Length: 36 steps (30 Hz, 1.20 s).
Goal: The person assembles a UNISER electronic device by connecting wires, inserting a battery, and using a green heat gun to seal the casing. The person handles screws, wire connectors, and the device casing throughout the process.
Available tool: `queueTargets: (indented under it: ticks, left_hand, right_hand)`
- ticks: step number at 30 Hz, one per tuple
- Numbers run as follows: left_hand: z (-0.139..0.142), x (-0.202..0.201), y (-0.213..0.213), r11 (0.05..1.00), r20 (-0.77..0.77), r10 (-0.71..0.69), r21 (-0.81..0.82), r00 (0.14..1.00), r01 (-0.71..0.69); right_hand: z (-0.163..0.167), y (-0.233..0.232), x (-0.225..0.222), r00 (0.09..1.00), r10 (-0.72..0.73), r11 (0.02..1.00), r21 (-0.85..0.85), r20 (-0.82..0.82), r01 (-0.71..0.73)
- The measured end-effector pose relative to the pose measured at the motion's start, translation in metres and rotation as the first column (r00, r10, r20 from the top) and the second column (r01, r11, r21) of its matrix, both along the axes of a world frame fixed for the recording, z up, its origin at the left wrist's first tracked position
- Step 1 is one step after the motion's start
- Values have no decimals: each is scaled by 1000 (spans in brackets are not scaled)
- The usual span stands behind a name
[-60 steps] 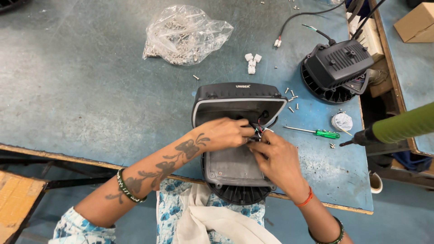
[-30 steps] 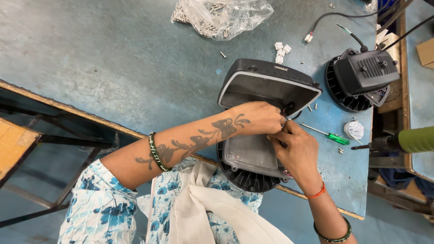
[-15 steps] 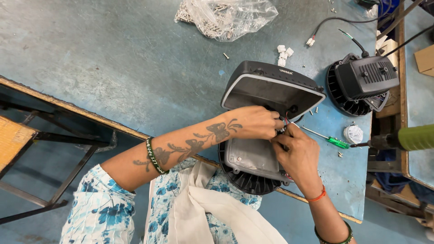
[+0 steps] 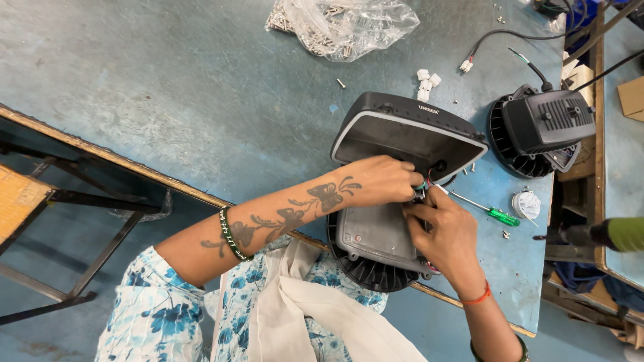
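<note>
A round black finned lamp housing (image 4: pixel 365 268) sits at the near edge of the blue table (image 4: pixel 168 87), with its dark hinged cover (image 4: pixel 409 131) raised open. A grey driver box (image 4: pixel 372 231) lies inside it. My left hand (image 4: pixel 379 179) and my right hand (image 4: pixel 446 231) meet at the right side of the open box, fingers pinched on thin red, black and green wires (image 4: pixel 422 184) there. Most of the wiring is hidden under my fingers.
A green-handled screwdriver (image 4: pixel 486 211) lies right of the lamp. A second black lamp (image 4: pixel 540 131) with cable stands at the far right. A clear plastic bag of parts (image 4: pixel 342 23), white connectors (image 4: pixel 426 79), loose screws and a tape roll (image 4: pixel 526 204) are on the table. A green-bodied power tool (image 4: pixel 610 234) pokes in from the right.
The view has shifted slightly; both hands stay pinched on the wires at the same spot, with only small finger movement.
</note>
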<state>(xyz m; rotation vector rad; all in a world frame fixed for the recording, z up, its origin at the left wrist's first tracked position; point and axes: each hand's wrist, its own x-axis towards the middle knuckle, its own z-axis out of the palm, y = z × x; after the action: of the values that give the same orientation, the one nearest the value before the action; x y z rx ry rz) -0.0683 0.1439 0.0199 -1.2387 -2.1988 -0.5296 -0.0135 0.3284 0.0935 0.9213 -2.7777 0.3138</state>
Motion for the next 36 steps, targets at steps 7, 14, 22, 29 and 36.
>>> queueTargets:
  ticks: [7,14,22,29,36]
  left_hand:
    - [22,1,-7,980,539,-41,185,842,-70]
    - [24,11,3,900,643,0,334,765,-281]
    - [-9,4,12,910,425,171,279,889,-308]
    - [-9,10,19,890,410,227,280,883,-359]
    - [1,11,21,905,426,269,195,864,-377]
  right_hand:
    - [3,-1,2,1000,2,1000,16,5,-2]
    - [3,-2,3,1000,-11,1000,13,12,11]
    - [5,-3,2,1000,8,1000,17,14,-8]
    - [12,-5,7,999,8,998,69,54,-12]
    - [15,-3,15,1000,19,998,55,21,-20]
